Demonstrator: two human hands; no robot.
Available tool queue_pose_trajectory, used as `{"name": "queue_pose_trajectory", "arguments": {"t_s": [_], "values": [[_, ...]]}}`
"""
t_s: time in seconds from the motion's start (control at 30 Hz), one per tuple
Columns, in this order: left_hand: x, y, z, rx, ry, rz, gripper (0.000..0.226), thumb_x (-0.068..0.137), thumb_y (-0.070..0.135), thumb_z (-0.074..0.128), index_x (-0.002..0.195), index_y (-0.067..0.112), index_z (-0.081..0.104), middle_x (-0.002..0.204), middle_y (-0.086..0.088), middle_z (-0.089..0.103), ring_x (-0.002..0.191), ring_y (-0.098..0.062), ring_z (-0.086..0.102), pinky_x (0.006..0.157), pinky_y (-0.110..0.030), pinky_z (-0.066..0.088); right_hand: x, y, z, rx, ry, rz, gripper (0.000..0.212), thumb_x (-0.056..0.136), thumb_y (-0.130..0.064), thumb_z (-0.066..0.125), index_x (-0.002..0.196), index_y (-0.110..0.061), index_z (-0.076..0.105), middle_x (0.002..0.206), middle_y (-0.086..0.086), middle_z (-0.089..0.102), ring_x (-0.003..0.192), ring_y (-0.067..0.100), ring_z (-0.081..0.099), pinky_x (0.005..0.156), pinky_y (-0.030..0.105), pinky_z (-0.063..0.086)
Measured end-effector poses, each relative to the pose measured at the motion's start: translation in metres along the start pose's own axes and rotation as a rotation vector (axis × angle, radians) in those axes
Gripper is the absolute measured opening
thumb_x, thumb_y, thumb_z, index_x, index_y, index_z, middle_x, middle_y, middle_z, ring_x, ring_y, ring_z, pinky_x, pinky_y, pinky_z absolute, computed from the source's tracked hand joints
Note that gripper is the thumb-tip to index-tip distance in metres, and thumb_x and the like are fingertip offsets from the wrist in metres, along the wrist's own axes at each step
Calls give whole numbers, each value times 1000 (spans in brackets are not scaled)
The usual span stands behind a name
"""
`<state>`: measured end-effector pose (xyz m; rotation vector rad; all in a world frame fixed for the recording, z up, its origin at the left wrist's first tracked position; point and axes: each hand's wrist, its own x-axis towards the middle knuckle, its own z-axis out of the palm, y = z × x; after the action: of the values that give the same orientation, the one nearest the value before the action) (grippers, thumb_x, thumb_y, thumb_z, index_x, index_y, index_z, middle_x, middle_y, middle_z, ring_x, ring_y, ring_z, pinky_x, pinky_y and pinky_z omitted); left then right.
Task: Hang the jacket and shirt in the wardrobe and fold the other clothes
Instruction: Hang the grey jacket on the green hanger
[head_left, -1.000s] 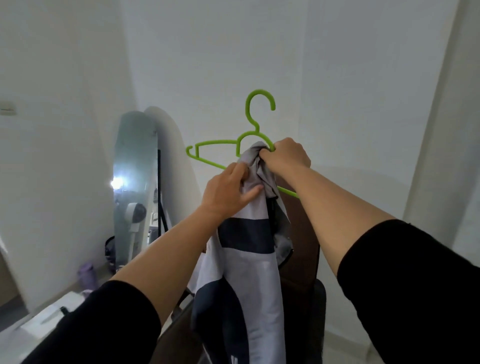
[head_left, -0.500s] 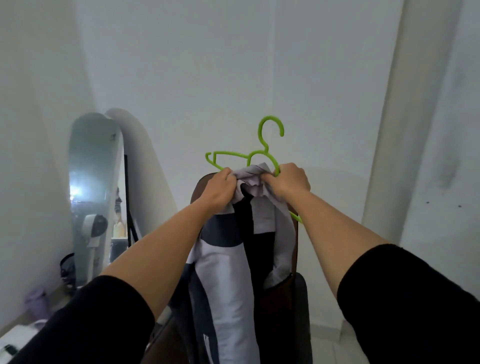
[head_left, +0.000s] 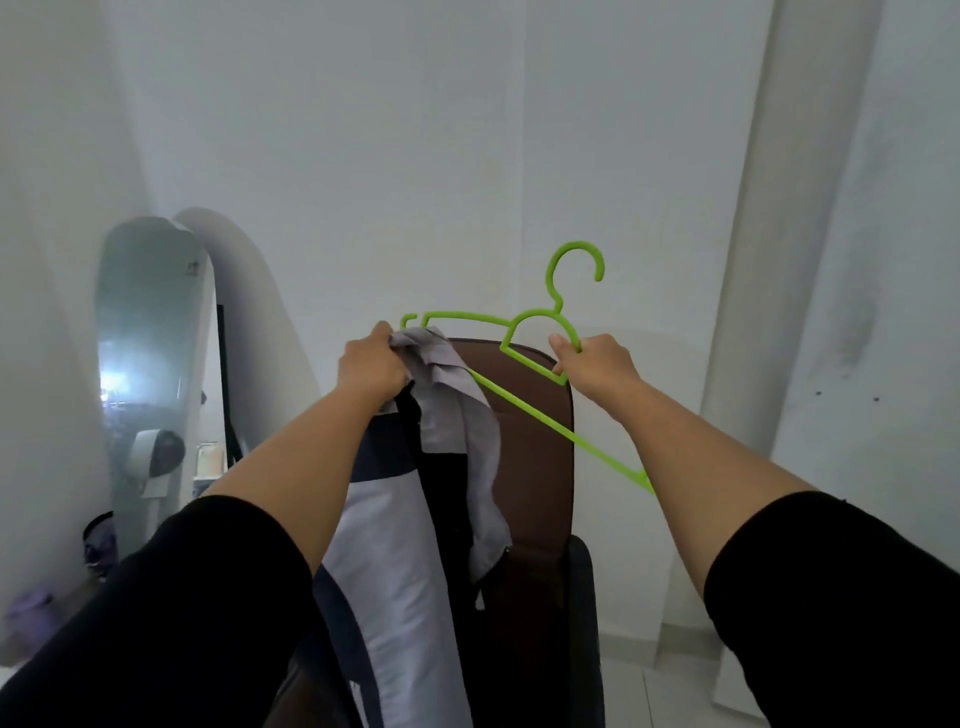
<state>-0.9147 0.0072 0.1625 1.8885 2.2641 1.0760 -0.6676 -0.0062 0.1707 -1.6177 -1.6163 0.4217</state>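
A grey and navy jacket (head_left: 400, 545) hangs down in front of me, its collar bunched at the top. My left hand (head_left: 371, 366) grips that bunched collar at the left arm of a bright green plastic hanger (head_left: 535, 353). My right hand (head_left: 597, 364) holds the hanger at its neck, just under the hook, which points up. The hanger's lower bar slants down to the right past my right forearm. The jacket's lower part runs out of view at the bottom.
A brown high-backed chair (head_left: 540, 467) stands right behind the jacket. A tall standing mirror (head_left: 150, 364) leans on the left wall, with a small white fan (head_left: 156, 460) and a purple bottle (head_left: 28, 618) near it. White walls and a pillar (head_left: 769, 260) close the right.
My hands have drawn apart: the left pulled the collar out to the hanger's left end, and the right let go of the cloth and now holds only the hanger's neck.
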Motion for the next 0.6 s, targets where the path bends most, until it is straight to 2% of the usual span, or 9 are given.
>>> {"name": "queue_pose_trajectory", "arguments": {"t_s": [0.1,0.23,0.37,0.47,0.6], "values": [[6,4,-4,-32,71,-161,39,82,18,59,117,2,51,120,-22,55,112,-39,53,84,-36,44,-4,3,-11,-3,-10,-18,50,97,-46,40,97,-7,71,93,5,57,98,25,54,83,30,38],[16,-1,-1,-125,108,-304,38,95,23,43,118,-6,53,126,-26,54,116,-39,52,91,-37,43,-7,8,-25,28,0,-16,48,98,-44,41,91,-8,71,92,4,58,94,23,53,83,29,38],[20,-8,2,-65,64,-244,42,98,28,36,116,-5,55,122,-24,56,114,-39,52,85,-35,39,-11,12,-32,3,-94,-19,46,98,-44,42,76,-13,67,71,-4,50,76,18,48,73,27,37],[20,-4,2,-51,62,-188,42,100,29,29,108,-2,56,117,-23,58,110,-39,53,83,-35,35,-14,15,-34,-18,-128,2,47,98,-43,42,66,-16,62,64,-4,41,59,11,38,55,22,30],[18,-2,-2,-51,95,-162,44,101,30,26,103,-1,58,112,-22,60,106,-39,54,86,-35,36,-20,19,-36,-77,-192,0,46,98,-42,42,66,-15,61,63,-4,37,56,9,34,52,21,26]]}}
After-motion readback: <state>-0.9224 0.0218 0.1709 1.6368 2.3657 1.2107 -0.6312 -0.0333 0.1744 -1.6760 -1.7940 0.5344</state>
